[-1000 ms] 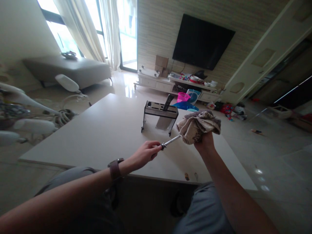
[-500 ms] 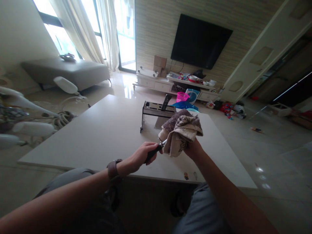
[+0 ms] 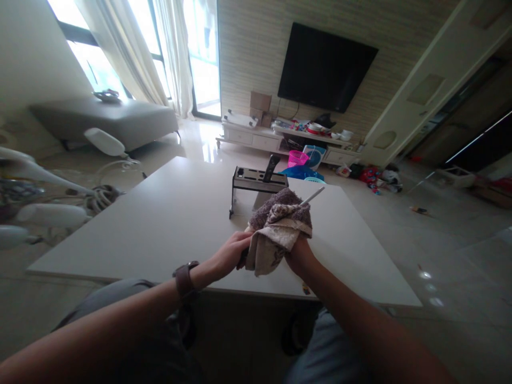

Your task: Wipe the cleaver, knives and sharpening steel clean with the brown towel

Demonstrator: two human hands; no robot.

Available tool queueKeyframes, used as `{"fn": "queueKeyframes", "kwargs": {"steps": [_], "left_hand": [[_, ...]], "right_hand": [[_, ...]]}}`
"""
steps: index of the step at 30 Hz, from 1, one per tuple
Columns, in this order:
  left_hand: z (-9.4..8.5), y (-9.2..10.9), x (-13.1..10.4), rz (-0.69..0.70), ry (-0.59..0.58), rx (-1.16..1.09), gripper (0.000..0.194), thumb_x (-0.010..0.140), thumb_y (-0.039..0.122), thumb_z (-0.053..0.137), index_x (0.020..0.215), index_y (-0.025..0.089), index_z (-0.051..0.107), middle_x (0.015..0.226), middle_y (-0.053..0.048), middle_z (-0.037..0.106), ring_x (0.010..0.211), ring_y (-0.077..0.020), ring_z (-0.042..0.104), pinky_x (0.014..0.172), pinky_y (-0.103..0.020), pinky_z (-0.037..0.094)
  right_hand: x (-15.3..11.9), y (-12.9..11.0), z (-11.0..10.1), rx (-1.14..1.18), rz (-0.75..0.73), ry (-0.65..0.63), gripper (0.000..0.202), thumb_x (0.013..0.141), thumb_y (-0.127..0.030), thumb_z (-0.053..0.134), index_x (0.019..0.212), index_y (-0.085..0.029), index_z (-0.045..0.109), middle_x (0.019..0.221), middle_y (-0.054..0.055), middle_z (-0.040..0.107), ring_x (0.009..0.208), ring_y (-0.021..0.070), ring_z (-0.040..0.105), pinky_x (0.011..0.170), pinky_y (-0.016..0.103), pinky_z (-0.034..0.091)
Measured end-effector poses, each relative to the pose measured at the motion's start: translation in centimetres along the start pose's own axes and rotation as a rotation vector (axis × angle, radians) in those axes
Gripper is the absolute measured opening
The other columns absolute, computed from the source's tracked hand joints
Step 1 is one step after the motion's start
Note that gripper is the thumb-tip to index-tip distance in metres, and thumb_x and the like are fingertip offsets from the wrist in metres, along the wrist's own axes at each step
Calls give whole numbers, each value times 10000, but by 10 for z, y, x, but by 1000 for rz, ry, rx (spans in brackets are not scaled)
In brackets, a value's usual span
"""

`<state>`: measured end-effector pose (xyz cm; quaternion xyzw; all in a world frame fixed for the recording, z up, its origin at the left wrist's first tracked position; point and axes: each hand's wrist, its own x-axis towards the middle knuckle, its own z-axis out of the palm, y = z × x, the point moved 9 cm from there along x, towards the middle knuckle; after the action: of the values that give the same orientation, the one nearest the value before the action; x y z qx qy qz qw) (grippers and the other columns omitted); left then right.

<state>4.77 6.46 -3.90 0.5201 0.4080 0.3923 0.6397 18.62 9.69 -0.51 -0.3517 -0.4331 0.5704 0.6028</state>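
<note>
My left hand [image 3: 234,249] is closed around the black handle of a metal rod [image 3: 314,196] that looks like a sharpening steel. Its handle is mostly hidden now, and its pale tip sticks out past the far side of a cloth. That brown and beige cloth [image 3: 276,232] is bunched around the rod, close against my left hand. My right hand [image 3: 300,256] grips the cloth from below and the right; its fingers are mostly covered. Just beyond the cloth stands a knife rack [image 3: 252,181], with a black-handled knife [image 3: 271,168] upright in it.
The white table [image 3: 168,218] spreads before my knees. A small yellow and black item [image 3: 306,288] lies at its near edge, by my right wrist. Beyond the table are a pink basket [image 3: 298,158] and a blue bag [image 3: 300,172]. White lamp-like parts [image 3: 52,213] are on the left.
My right hand has drawn the cloth down along the rod toward my left hand. The rod's tip now shows beyond the cloth, while the handle has become mostly covered.
</note>
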Motion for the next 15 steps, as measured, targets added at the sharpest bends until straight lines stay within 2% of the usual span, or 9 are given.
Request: {"fn": "queueKeyframes", "kwargs": {"steps": [3,6,10,15], "left_hand": [[2,0,1,6,-21,-4,473,840,613,634,687,172,566,462,55,452,343,-71,369,329,-193,250],[4,2,2,3,-60,2,522,852,673,604,692,179,546,430,46,458,327,-70,331,334,-200,223],[8,3,1,-11,-103,6,524,897,657,554,794,148,627,436,45,465,330,-71,321,351,-202,219],[11,-1,0,-32,-140,15,519,917,631,544,832,133,666,445,42,468,335,-76,336,360,-205,235]], "right_hand": [[4,-8,-8,33,-14,49,474,793,-453,761,1217,-306,610,1226,10,738,1145,219,690,1052,443,557],[13,-20,-19,55,-63,72,399,767,-414,778,1122,-280,653,1118,7,764,1105,218,698,1060,429,543],[30,-41,-37,62,-124,80,317,720,-391,805,987,-273,682,1014,-7,774,1035,224,716,1065,434,536],[43,-77,-58,16,-200,131,176,775,-441,745,894,-323,693,1068,-6,777,1157,252,691,1105,476,519]]}}
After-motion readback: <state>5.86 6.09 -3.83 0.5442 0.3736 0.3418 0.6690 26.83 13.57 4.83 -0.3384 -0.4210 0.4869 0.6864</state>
